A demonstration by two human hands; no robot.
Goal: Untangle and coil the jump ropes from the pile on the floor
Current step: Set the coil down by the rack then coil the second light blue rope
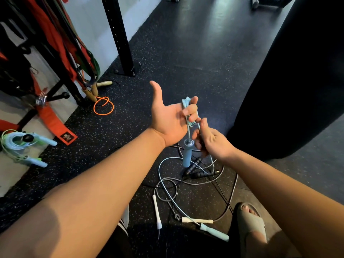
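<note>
**Operator:** Where is the rope, and how is it held?

**Instructor:** The blue rope is looped round the fingers of the left hand. The palm faces up, the thumb is extended, and the fingers curl over the loops. One blue handle hangs just below. The right hand pinches the cord just above that handle. Something dark also shows in this hand, but I cannot tell what it is.

**Operator:** How is the step done well?

**Instructor:** Clamp the loops with the left fingers. Feed the cord with the right hand in equal loops, without twist. The free length runs down into the pile and crosses grey and black cords there. Lift slowly, and stop if another cord rises with it. The second blue handle lies at the near edge.

**Operator:** And the surroundings?

**Instructor:** The floor is black speckled rubber. The coiled ropes lie well apart at the left. An orange rope lies near the rack upright. A black punching bag stands at the right, and a sandalled foot is just beside the pile.
</note>
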